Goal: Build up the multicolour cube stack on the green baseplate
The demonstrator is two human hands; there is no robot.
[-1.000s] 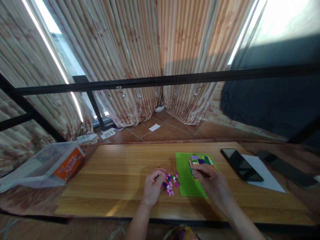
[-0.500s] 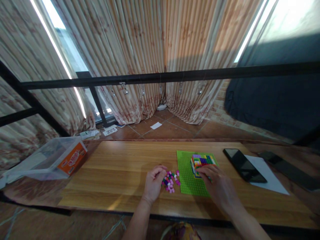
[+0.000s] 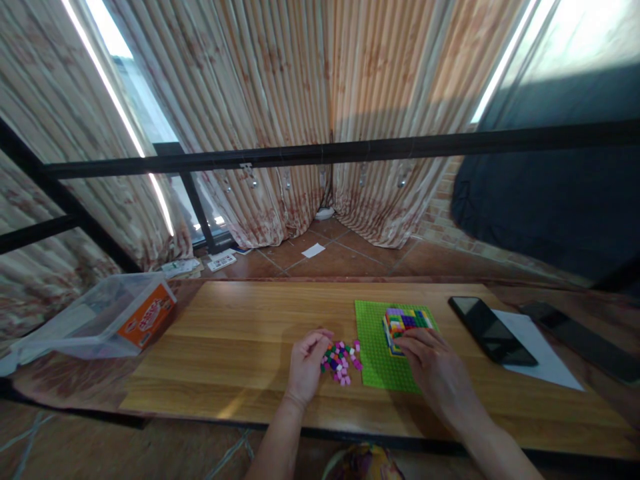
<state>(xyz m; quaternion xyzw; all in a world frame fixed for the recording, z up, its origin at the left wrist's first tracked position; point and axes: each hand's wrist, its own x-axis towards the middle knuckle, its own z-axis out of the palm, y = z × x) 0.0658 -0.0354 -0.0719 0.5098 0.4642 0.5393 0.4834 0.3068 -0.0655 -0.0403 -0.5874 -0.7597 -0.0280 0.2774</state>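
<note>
A multicoloured block of toy bricks (image 3: 411,317) stands on a green studded baseplate (image 3: 380,373). My right hand (image 3: 434,363) is at the near side of that block, its fingers closed together at the bricks and covering part of them. Whatever its fingertips hold is hidden. Just left of the baseplate lies a pile of small loose bricks (image 3: 343,365), mostly pink and purple with some green, white and orange. My left hand (image 3: 307,363) rests at the pile's left edge, thumb and fingers curled together in a pinch. Anything inside that pinch is too small to make out.
A black phone (image 3: 493,331) lies over a white sheet of paper (image 3: 543,353) on the right, with another dark flat object (image 3: 580,340) beyond. To the left stands a clear plastic bin (image 3: 107,320) with an orange label. The wooden table (image 3: 225,347) has a dark bar behind it.
The hands keep nearly the same places and closed shapes. The whole view has shifted very slightly; no brick visibly moves on the block.
</note>
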